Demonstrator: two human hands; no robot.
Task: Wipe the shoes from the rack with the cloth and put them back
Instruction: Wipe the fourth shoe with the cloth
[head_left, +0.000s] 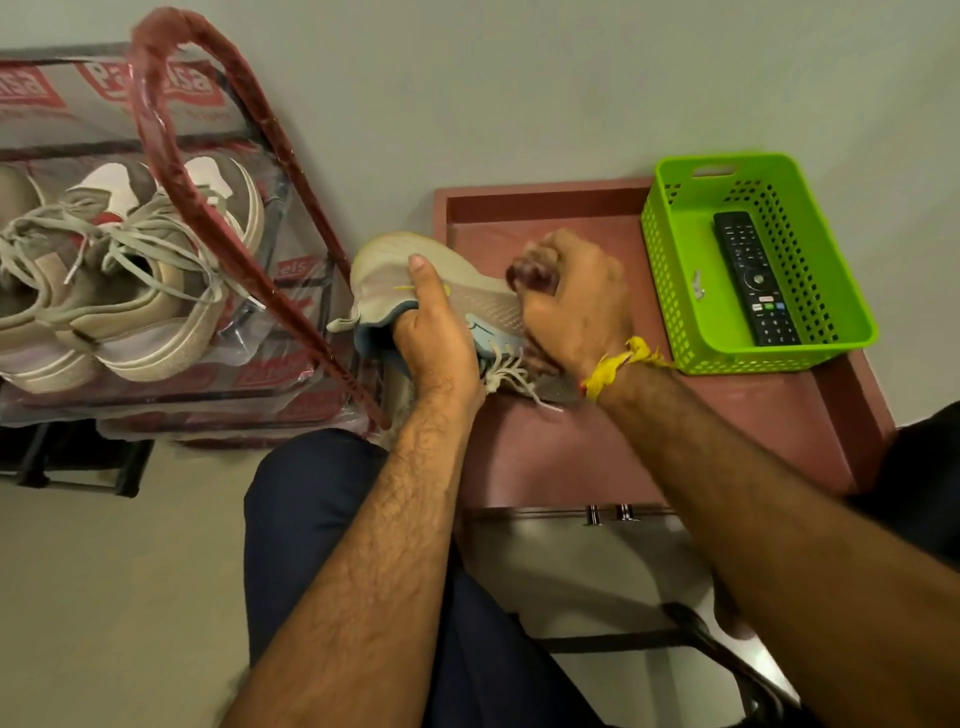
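A worn beige mesh sneaker (483, 301) lies sideways; the left hand (436, 332) grips its heel, the right hand (571, 301) clutches seemingly a dark reddish cloth (530, 273).

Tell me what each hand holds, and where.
Left hand grips the grey sneaker at its heel collar, thumb outside. Right hand clutches a bunched dark red cloth against the sneaker's side.

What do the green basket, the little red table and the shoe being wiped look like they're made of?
The green basket looks like moulded plastic: glossy, uniform colour, rows of punched holes. The red table seems painted or laminated wood, smooth and matte with a raised rim, though metal can't be ruled out. The shoe appears to be pale knit or mesh fabric with a fine weave; the sole is hidden.
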